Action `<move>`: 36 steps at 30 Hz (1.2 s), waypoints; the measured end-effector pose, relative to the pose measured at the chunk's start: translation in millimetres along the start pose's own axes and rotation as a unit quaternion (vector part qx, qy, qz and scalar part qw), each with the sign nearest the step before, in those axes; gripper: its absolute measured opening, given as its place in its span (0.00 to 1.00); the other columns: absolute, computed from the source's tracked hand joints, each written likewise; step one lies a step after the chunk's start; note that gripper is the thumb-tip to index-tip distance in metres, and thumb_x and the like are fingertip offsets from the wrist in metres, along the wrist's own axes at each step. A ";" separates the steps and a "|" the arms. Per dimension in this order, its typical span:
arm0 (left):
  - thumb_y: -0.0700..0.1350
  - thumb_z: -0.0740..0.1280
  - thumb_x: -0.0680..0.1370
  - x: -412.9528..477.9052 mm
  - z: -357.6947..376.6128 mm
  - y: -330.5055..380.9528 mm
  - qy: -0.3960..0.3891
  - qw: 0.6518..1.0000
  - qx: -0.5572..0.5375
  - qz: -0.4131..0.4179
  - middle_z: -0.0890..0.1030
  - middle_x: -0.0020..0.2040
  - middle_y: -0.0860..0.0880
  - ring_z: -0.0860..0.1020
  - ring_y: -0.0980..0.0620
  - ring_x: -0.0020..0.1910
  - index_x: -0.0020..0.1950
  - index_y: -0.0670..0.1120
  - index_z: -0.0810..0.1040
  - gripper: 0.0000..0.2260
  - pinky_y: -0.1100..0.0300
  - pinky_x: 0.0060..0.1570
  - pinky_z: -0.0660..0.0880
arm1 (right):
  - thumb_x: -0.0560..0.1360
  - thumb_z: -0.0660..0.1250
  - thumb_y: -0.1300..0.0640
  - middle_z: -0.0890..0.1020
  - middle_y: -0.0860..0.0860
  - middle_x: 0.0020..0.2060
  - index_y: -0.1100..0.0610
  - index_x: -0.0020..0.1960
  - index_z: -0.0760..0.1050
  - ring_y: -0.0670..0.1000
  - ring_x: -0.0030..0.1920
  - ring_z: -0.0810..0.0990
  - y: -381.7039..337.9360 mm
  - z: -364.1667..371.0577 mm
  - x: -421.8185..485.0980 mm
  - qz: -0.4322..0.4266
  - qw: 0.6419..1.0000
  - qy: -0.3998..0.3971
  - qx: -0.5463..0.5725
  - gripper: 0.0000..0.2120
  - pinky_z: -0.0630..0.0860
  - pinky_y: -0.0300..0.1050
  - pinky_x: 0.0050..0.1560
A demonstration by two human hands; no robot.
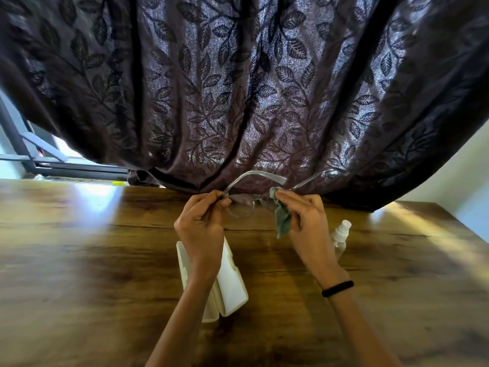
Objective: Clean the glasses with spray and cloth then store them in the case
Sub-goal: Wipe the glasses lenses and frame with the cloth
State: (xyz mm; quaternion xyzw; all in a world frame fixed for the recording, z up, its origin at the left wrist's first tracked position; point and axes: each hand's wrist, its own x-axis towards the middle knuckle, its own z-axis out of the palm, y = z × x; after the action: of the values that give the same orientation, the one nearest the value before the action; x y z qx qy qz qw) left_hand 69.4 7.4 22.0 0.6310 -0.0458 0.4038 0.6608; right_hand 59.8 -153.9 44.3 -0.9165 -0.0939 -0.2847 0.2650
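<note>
One view only, head-mounted, wide-angle. It looks forward and steeply down over the wooden table (79, 247), whose near edge is out of frame at the bottom. Both forearms enter from the bottom edge and run up to mid-frame, so the left hand (201, 223) and right hand (307, 221) sit close under the lens, just below centre. The upper half is filled by a dark leaf-patterned curtain (238, 75) hanging behind the table's far edge (its folds bow outward, lens distortion). A window frame (23, 149) shows at far left, pale wall (455, 176) at far right.
</note>
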 end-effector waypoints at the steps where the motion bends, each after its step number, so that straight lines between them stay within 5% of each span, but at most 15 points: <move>1: 0.31 0.70 0.70 0.0 -0.3 0.1 0.004 1.000 -0.002 0.000 0.79 0.41 0.53 0.79 0.64 0.41 0.50 0.42 0.79 0.12 0.74 0.43 0.74 | 0.71 0.60 0.75 0.77 0.49 0.61 0.58 0.62 0.74 0.48 0.51 0.68 -2.1 1.2 -1.1 -0.007 1.000 -0.009 0.001 0.23 0.64 0.25 0.52; 9: 0.28 0.68 0.70 -0.1 -0.5 -2.9 0.037 0.999 -0.003 -0.002 0.78 0.41 0.56 0.78 0.67 0.41 0.51 0.43 0.77 0.14 0.75 0.43 0.73 | 0.68 0.62 0.74 0.73 0.44 0.57 0.60 0.60 0.75 0.42 0.49 0.65 -9.5 0.0 -8.7 -0.065 0.997 -0.043 0.021 0.23 0.62 0.21 0.53; 13: 0.29 0.69 0.70 2.8 -2.5 -4.7 0.031 0.999 -0.002 -0.007 0.78 0.41 0.56 0.78 0.66 0.40 0.51 0.44 0.78 0.15 0.75 0.43 0.73 | 0.68 0.64 0.73 0.79 0.54 0.58 0.61 0.59 0.75 0.57 0.50 0.73 -2.7 -7.5 -10.0 -0.070 0.996 -0.035 -0.033 0.22 0.74 0.45 0.53; 16: 0.29 0.69 0.70 3.1 -2.6 -4.4 0.019 1.000 -0.007 -0.011 0.78 0.41 0.55 0.78 0.65 0.41 0.51 0.43 0.78 0.14 0.74 0.43 0.74 | 0.66 0.63 0.76 0.78 0.55 0.59 0.63 0.61 0.74 0.57 0.50 0.73 1.8 -10.4 -8.4 -0.061 0.997 -0.020 -0.039 0.24 0.76 0.50 0.54; 22: 0.29 0.69 0.69 6.1 -3.4 -5.0 0.010 1.000 -0.011 -0.020 0.79 0.41 0.54 0.79 0.64 0.40 0.50 0.42 0.80 0.13 0.72 0.43 0.74 | 0.67 0.64 0.77 0.77 0.60 0.57 0.65 0.60 0.74 0.60 0.49 0.74 -0.2 -6.7 -6.3 -0.074 0.997 -0.014 -0.014 0.23 0.74 0.48 0.55; 31: 0.29 0.68 0.71 2.4 -3.0 -11.4 0.038 0.999 -0.007 -0.017 0.79 0.41 0.55 0.78 0.64 0.41 0.52 0.44 0.78 0.14 0.73 0.43 0.74 | 0.70 0.60 0.75 0.70 0.43 0.60 0.57 0.65 0.71 0.40 0.50 0.62 -10.4 0.5 -8.9 -0.078 0.993 -0.081 0.022 0.26 0.60 0.20 0.53; 36: 0.29 0.68 0.70 5.3 -5.4 -12.9 0.050 0.998 -0.016 -0.019 0.79 0.41 0.55 0.79 0.65 0.40 0.53 0.42 0.78 0.14 0.73 0.43 0.74 | 0.69 0.61 0.75 0.76 0.50 0.60 0.58 0.62 0.74 0.42 0.52 0.64 -7.9 -2.0 -16.0 -0.072 0.995 -0.064 -0.023 0.25 0.63 0.27 0.53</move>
State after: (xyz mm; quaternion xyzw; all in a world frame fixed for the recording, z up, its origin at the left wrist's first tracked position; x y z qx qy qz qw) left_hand 78.2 16.2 13.7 0.5998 -0.0071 0.4214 0.6801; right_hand 43.1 -148.6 40.0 -0.9296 -0.1699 -0.2459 0.2158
